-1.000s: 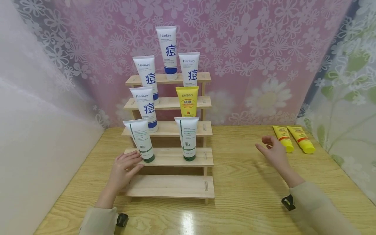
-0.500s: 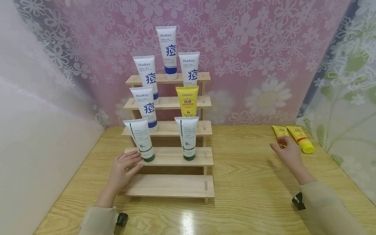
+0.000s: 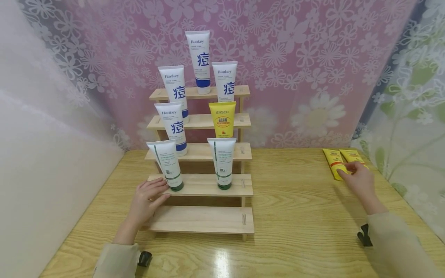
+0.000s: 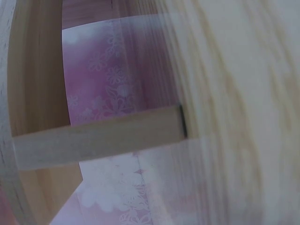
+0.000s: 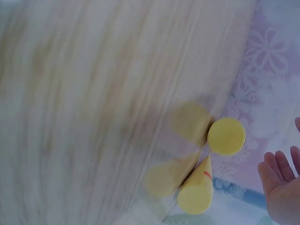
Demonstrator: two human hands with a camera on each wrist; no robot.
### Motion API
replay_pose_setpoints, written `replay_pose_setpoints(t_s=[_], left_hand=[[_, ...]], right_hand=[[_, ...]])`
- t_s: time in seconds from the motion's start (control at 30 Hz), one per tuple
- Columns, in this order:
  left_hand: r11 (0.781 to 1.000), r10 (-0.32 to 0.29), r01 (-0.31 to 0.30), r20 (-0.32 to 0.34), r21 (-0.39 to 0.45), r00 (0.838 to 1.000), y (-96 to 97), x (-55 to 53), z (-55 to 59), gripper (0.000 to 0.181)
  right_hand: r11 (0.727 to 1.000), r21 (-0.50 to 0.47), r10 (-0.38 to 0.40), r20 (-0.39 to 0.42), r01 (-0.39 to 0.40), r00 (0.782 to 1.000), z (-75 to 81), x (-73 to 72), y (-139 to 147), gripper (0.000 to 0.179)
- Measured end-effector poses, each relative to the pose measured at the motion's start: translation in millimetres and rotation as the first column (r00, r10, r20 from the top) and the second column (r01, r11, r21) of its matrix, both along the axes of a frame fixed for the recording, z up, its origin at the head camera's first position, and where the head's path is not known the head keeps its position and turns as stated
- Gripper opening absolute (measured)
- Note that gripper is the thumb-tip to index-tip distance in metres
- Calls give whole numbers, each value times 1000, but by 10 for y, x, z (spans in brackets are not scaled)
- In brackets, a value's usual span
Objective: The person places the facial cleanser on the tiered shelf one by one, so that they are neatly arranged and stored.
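Note:
My left hand [image 3: 147, 200] holds the left end of the second-lowest shelf of a wooden display stand [image 3: 199, 220], its fingers beside a white tube with a green cap [image 3: 166, 164]. A matching white tube [image 3: 223, 162] stands at the shelf's right. Over at the far right, my right hand [image 3: 359, 183] is over two yellow tubes lying on the table. Its thumb is by the cap end of the left yellow tube [image 3: 334, 162], and its fingers partly cover the right yellow tube [image 3: 352, 155]. In the right wrist view, the right hand [image 5: 283, 192] appears with extended fingers, apart from the yellow caps.
Higher shelves bear several white-and-blue tubes [image 3: 198, 58] and one upright yellow tube [image 3: 222, 119]. A floral curtain [image 3: 292, 77] hangs behind the wood-grain table [image 3: 288, 216]. A white wall [image 3: 45, 135] borders the left side.
My right hand has moved right, from beside the lying yellow tubes to over their cap ends. The left hand stays at the stand, and the standing tubes keep their places.

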State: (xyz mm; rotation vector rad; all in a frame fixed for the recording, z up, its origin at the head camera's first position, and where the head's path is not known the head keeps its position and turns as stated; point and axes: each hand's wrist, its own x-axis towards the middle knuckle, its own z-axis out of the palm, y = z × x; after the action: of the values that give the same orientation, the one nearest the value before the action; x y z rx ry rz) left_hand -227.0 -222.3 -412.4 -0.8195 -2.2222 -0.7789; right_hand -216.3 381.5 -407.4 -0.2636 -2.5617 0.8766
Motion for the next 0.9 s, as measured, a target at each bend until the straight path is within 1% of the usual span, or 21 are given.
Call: replay_pose_setpoints(t_s=[0.13,0.3,0.43,0.6,0.77,0.9], left_hand=[[1000,-4,4,-4,2,1000,-7,-7,-2,27],[1000,-7,7,-15,2,1000,-12,-13,0,27],[1000,-2,2,-9,-2,1000,-13,-14,1,27],[1000,-9,9,-2,3,1000,-6,-13,2,27],[1000,-17,17,-11,11,1000,-2,-7,-12,27],[1000,-25,25,-17,16,1000,5,-3,-11,27]], right_hand=[[999,43,-3,21,2,1000,-8,-28,87,43],[999,45,10,57,-12,998,-35,-95,160,44],[1000,14,25,94,-26,995,-74,-170,212,44],[998,-46,39,179,-32,983,-107,-263,259,48],[998,-48,43,227,-33,973,-124,-326,299,48],[999,-41,40,252,-30,967,-141,-334,329,48]])
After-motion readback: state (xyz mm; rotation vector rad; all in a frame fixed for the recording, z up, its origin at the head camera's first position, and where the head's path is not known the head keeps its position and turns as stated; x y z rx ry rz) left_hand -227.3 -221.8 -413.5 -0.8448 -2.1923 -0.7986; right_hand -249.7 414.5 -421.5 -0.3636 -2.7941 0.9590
